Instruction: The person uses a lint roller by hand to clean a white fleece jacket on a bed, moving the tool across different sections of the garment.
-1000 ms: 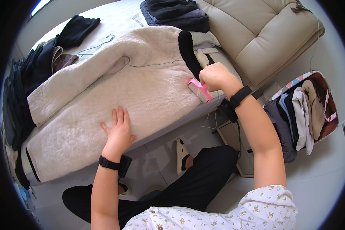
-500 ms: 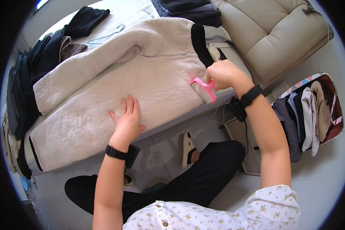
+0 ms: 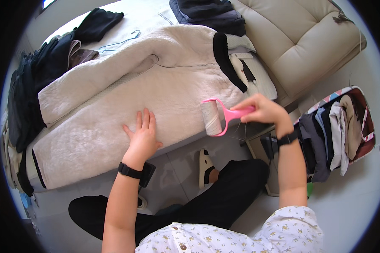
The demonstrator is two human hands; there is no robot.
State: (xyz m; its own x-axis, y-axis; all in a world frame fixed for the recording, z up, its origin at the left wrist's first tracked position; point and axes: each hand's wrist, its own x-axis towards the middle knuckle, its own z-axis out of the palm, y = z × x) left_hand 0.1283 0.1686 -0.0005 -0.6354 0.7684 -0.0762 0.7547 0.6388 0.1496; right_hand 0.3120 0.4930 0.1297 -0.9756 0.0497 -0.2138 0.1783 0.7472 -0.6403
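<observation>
A cream fleece garment (image 3: 114,109) with black trim at its waist end lies spread over the bed. My left hand (image 3: 142,134) rests flat on it, fingers spread, near its front edge. My right hand (image 3: 259,110) grips the pink handle of a lint roller (image 3: 212,118). The roller's whitish cylinder is at the garment's near edge, close to the black waistband (image 3: 226,61); whether it touches the fleece I cannot tell. Each of my wrists wears a black band.
Dark clothes (image 3: 38,88) are heaped at the bed's left. A blue hanger (image 3: 120,41) and folded dark clothes (image 3: 209,14) lie behind. To the right are a beige cushioned seat (image 3: 291,38) and a patterned bin (image 3: 367,145) of folded clothes.
My right hand has drawn the lint roller toward me and turned it, so its handle now points right. My left hand stays flat on the garment.
</observation>
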